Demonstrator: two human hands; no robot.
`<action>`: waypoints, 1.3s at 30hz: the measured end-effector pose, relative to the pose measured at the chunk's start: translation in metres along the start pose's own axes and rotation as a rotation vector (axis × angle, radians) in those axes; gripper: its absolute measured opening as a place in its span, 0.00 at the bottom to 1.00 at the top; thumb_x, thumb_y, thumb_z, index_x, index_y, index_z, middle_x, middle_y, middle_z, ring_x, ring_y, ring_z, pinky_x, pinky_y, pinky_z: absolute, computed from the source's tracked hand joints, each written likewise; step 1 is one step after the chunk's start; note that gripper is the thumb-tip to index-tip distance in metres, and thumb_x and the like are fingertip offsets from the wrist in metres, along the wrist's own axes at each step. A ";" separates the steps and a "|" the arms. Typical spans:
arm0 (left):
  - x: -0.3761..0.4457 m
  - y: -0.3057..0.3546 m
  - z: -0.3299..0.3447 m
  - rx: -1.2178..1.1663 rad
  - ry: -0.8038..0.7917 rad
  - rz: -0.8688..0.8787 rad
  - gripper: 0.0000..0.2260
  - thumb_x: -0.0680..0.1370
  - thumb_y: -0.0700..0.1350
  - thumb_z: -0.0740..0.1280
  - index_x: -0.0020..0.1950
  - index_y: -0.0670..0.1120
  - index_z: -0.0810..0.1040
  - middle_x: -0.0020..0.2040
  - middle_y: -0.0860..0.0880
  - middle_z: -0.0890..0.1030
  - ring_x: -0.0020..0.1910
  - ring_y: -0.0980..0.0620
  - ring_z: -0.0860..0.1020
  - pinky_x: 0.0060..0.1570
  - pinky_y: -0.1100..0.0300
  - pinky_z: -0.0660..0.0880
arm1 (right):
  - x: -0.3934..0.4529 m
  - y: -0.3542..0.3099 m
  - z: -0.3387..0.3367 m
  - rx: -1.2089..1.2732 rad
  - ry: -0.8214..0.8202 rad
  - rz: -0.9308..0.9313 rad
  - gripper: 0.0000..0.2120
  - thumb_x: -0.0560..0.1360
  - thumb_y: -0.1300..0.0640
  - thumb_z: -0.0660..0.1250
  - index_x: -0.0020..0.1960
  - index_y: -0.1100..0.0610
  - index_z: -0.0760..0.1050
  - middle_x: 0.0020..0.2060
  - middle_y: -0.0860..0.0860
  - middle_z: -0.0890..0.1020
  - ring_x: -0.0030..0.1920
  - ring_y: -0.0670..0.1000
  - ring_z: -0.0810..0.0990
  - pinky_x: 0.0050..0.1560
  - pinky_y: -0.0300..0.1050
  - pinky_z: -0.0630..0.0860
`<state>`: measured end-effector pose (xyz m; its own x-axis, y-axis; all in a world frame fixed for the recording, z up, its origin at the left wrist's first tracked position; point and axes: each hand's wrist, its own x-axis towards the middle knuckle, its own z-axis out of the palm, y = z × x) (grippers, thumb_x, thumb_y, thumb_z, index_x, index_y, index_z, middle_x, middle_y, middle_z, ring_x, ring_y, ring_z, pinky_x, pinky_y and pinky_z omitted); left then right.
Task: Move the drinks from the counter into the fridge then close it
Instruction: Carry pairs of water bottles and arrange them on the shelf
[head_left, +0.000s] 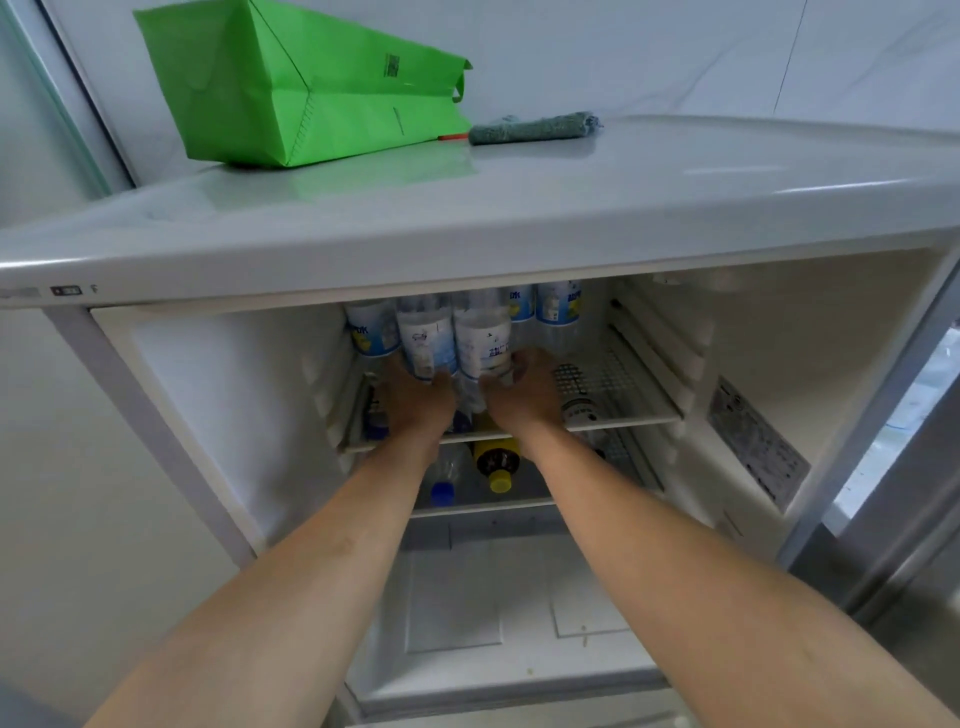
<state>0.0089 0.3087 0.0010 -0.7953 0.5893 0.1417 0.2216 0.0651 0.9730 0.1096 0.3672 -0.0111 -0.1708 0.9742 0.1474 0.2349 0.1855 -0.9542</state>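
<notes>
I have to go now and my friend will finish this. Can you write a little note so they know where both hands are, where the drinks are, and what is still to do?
Left hand: inside the fridge, gripping the base of a clear bottle on the upper shelf.
Right hand: gripping the neighbouring bottle on the same shelf.
More bottles stand behind them; a yellow-capped bottle and a blue-capped bottle sit on the shelf below.
Counter: no drinks in view, only a green bag and a folded cloth.
Left: let go of both bottles, pull the arms out, shut the fridge door, which stands open on the right.
</notes>
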 end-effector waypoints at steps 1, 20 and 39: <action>0.002 0.001 0.001 -0.004 -0.006 -0.016 0.25 0.79 0.41 0.68 0.75 0.47 0.66 0.72 0.45 0.73 0.70 0.45 0.73 0.68 0.45 0.71 | 0.003 -0.001 0.001 -0.006 -0.019 0.011 0.17 0.74 0.57 0.73 0.60 0.57 0.71 0.57 0.53 0.80 0.56 0.52 0.79 0.51 0.45 0.77; 0.060 0.002 0.006 0.173 -0.139 -0.171 0.28 0.75 0.53 0.72 0.71 0.44 0.71 0.60 0.43 0.81 0.53 0.43 0.82 0.48 0.57 0.79 | 0.052 -0.022 0.005 -0.007 -0.195 0.031 0.35 0.68 0.50 0.79 0.70 0.53 0.66 0.66 0.53 0.77 0.63 0.55 0.78 0.58 0.59 0.80; 0.065 -0.021 0.028 0.191 -0.037 0.036 0.30 0.75 0.44 0.73 0.75 0.45 0.65 0.71 0.43 0.73 0.68 0.44 0.74 0.64 0.56 0.70 | 0.054 -0.013 0.018 -0.088 -0.195 0.023 0.28 0.77 0.60 0.69 0.75 0.57 0.63 0.70 0.57 0.73 0.70 0.58 0.72 0.71 0.56 0.70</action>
<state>-0.0314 0.3683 -0.0152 -0.7645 0.6229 0.1660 0.3554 0.1925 0.9147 0.0802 0.4154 0.0047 -0.3441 0.9367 0.0651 0.3215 0.1827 -0.9291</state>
